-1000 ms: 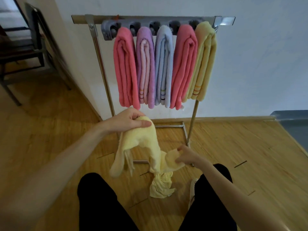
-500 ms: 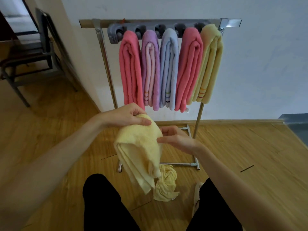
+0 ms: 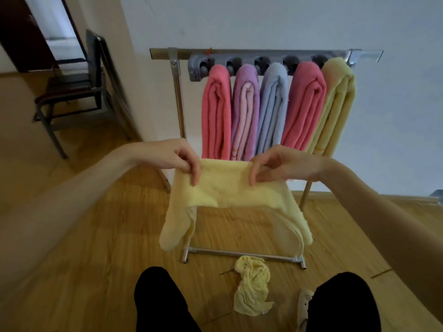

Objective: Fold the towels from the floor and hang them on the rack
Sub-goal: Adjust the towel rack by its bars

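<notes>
The left hand (image 3: pixel 177 159) and the right hand (image 3: pixel 275 164) each pinched the top edge of a pale yellow terry towel (image 3: pixel 230 188), fingers curled over its fold, and held it stretched between them in the air, near the viewer and in front of the metal hanging rack (image 3: pixel 178 97); the towel's two ends drooped unevenly — the left flap hung lower and thicker, the right flap trailed a thin hem toward the rack's lower rail; that lopsided drape looked the likeliest source of trouble, since a fold made from it would probably come out skewed and bulkier than the neat rolls already hanging; those five — a coral-pink towel (image 3: pixel 215 111), a lilac towel (image 3: pixel 244 111), a pale blue towel (image 3: pixel 273 109), a second coral-pink towel (image 3: pixel 304 106) and a yellow towel (image 3: pixel 335 104) at the far right — appeared to fill every hook, so finding room could force a neighbour loose; a light pinch might also let one corner slip and drop; a crumpled yellow cloth (image 3: pixel 251 291) lay on the wooden floor (image 3: pixel 84 259) between the person's black-trousered knees, just near of the rail, where a step forward could catch on it; a dark chair (image 3: pixel 72 92) stood far left, well apart.
</notes>
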A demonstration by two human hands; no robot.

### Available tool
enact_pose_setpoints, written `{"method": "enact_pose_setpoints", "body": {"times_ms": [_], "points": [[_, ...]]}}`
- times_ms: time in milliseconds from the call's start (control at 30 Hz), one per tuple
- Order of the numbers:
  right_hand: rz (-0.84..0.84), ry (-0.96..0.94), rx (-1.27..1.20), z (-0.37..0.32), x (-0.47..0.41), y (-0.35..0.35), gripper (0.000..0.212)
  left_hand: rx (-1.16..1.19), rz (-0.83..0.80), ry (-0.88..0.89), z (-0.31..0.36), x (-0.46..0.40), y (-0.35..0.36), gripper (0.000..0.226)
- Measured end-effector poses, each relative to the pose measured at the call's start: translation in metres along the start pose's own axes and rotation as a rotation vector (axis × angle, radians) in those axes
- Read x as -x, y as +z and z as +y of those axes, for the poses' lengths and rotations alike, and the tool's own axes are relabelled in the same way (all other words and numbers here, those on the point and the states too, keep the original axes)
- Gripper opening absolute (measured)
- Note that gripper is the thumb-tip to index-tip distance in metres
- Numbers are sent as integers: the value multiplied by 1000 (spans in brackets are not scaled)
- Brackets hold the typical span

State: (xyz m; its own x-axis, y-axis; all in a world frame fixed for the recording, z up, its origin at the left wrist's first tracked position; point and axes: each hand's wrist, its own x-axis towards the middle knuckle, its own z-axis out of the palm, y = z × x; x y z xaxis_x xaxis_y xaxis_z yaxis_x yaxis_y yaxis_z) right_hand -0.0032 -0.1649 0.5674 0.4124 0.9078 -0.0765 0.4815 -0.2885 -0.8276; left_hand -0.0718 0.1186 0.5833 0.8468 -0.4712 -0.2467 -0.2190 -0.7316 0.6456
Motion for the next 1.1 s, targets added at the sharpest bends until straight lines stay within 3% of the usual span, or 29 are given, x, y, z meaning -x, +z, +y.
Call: {"method": "enact_pose_setpoints", "body": {"times_ms": [100, 200, 400, 500, 700, 1000, 1100], "points": [[-125, 126, 298, -22, -22, -8, 23, -125, -62, -37, -7, -1, -12, 25], [5, 112, 459, -36, -49, -14, 30, -138, 5, -48, -26, 0, -19, 27], [384, 69, 698, -51, -103, -17, 34, -197, 530, -111, -42, -6, -40, 23], [565, 12, 723, -57, -132, -16, 37, -284, 760, -102, -43, -6, -61, 34], [742, 16, 650, -53, -186, -14, 46, -560, 1079, -40, -57, -23, -99, 30], [1021, 19, 428, -58, -238, -19, 52, -844, 1145, -16, -71, -55, -155, 26], [1035, 31, 391, -64, -247, -21, 52, -921, 1148, -16, -72, -65, -172, 22]]}}
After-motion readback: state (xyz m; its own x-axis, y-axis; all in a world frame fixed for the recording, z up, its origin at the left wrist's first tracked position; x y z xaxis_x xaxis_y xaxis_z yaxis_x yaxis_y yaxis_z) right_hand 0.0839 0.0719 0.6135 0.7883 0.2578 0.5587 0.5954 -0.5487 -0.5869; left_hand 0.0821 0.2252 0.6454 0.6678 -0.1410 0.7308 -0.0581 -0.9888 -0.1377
